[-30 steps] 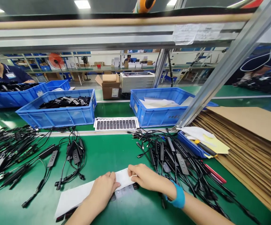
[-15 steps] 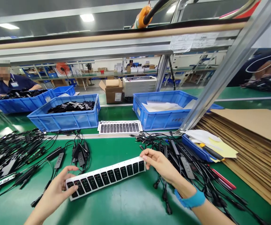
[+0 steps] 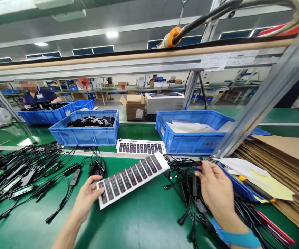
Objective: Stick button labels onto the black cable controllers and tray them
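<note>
Label strip (image 3: 132, 180), white-backed with rows of dark rectangular labels, is held tilted just above the green bench (image 3: 136, 224). The left hand (image 3: 87, 195) has its lower end, fingers curled around the edge, while the far end points toward a tangle of black cables (image 3: 188, 186). The right hand (image 3: 218, 186) is apart from the strip, just over those cables, its fingers spread and partly open. It is slightly blurred and appears to hold nothing. Beyond lies a matching label sheet (image 3: 140, 147), beside a blue crate (image 3: 83, 136) of black parts (image 3: 91, 121). This one-handed hold calls for keeping the strip clear of the cables.
</note>
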### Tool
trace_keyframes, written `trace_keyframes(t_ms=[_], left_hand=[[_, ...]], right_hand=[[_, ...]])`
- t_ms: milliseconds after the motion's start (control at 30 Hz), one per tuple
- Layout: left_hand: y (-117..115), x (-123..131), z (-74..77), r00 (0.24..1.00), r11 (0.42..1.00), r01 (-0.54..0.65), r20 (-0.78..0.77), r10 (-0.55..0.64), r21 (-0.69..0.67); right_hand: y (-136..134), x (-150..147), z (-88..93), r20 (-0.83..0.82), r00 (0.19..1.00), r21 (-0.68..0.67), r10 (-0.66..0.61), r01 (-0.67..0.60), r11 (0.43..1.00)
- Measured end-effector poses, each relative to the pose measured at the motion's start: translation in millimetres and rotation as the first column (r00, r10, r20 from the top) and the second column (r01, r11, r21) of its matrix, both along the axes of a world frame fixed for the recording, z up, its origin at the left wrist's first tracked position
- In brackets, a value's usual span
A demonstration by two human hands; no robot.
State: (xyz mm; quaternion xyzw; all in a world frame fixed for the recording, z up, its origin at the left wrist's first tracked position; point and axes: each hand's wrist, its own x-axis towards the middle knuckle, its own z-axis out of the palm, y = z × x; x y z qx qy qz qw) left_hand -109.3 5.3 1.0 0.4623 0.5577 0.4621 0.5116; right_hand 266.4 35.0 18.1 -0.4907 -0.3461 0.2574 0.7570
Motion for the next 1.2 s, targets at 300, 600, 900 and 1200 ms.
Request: trace_keyframes(t_ms=[300,600,900,1200], left_hand=[[51.2,0.3,2.1,0.795,0.939,-0.205,-0.512,0.325,0.277],[64.7,-55.3,19.6,0.888,0.932,-0.346,-0.284,0.361,0.105],[36.6,13.1,74.6,0.888,0.969,-0.177,0.453,0.081,0.173],[-4.0,121.8,-24.3,0.763,0.874,0.482,0.521,-0.383,-0.064]], right_hand=[[-10.2,-24.0,-4.7,-0.194,0.965,-0.031,0.178,-0.187,0.982],[-9.0,-59.3,-11.9,-0.201,0.928,-0.102,0.315,-0.34,0.935],[-9.4,-77.9,-15.8,-0.214,0.905,-0.068,0.367,-0.388,0.919],[-19.3,-80.9,-29.5,-0.163,0.898,-0.054,0.408,-0.421,0.905]])
